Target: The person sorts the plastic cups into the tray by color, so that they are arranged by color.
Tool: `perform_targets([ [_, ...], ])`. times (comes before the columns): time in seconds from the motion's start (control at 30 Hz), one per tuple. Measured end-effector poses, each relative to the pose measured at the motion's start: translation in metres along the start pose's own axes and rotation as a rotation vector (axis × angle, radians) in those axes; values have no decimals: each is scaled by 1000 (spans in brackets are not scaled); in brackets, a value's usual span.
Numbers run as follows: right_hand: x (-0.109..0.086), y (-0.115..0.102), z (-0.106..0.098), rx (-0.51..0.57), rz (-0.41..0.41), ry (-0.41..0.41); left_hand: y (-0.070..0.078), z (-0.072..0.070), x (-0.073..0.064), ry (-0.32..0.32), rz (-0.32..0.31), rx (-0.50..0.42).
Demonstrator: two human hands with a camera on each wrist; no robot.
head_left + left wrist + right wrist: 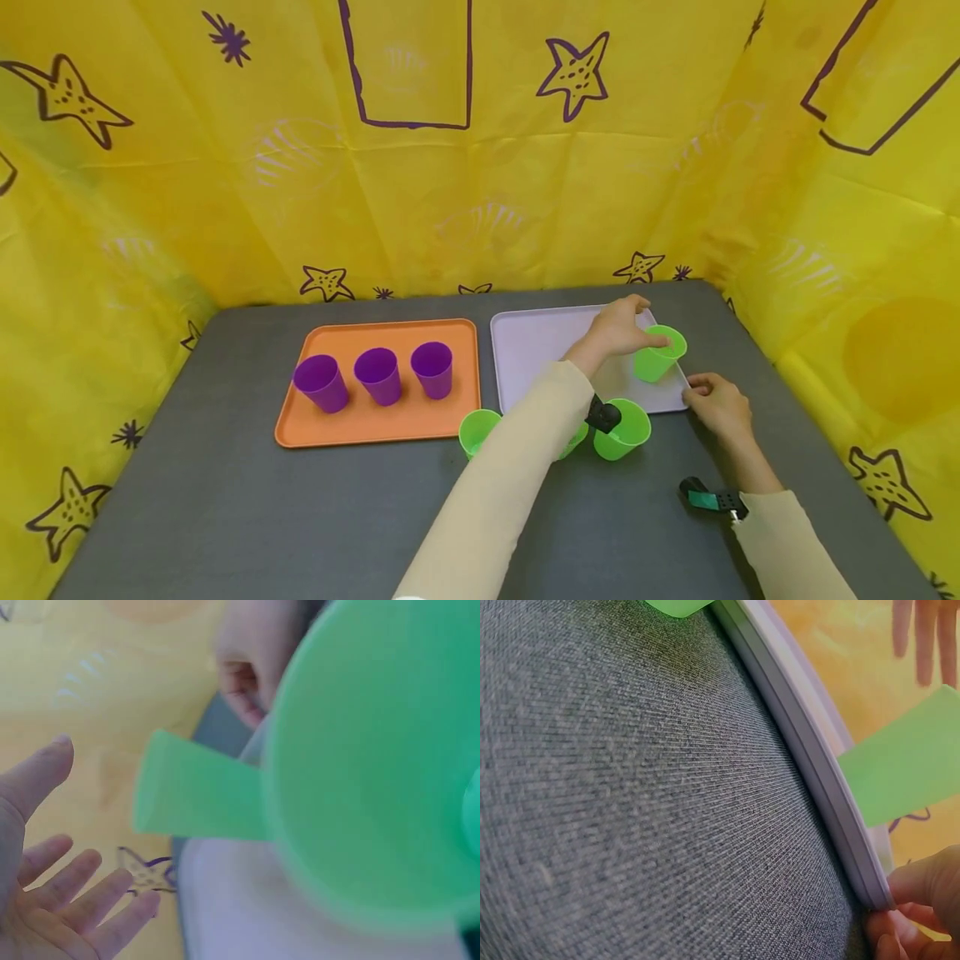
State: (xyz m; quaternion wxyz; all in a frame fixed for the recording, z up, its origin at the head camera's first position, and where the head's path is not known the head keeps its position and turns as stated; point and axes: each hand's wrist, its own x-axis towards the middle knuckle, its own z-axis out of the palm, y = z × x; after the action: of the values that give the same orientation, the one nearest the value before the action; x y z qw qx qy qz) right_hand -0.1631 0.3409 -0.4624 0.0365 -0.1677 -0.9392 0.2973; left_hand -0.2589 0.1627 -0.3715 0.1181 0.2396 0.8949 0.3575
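A green cup (654, 364) stands on the right part of the lilac tray (525, 321). Beside it is my left hand (618, 327); in the left wrist view that hand (56, 900) has its fingers spread and sits apart from the cup (202, 787). My right hand (722, 407) pinches the tray's near right corner, thumb above and fingers below in the right wrist view. Three more green cups stand on the table before the tray: a left one (476, 429), a middle one (576, 442) mostly hidden by my left sleeve, and a right one (618, 437).
An orange tray (390, 429) lies to the left with three purple cups on it, a left one (322, 385), a middle one (378, 379) and a right one (432, 372). The dark grey table (300, 517) is bordered by a yellow patterned cloth (420, 208) at the back and sides.
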Motion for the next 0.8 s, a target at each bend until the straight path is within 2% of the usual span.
perform_targets([
  [0.27, 0, 0, 2, -6, -14, 12, -1, -41, -15, 31, 102, -112],
  [0.43, -1, 1, 2, -9, -23, 11, 6, -60, -29, 15, 135, -177],
  [0.63, -1, 0, 1, -12, -15, 1, 15, -83, -49, 1, 201, -178],
  [0.8, -1, -1, 1, -10, -23, 4, 16, -100, -67, 7, 279, -165],
])
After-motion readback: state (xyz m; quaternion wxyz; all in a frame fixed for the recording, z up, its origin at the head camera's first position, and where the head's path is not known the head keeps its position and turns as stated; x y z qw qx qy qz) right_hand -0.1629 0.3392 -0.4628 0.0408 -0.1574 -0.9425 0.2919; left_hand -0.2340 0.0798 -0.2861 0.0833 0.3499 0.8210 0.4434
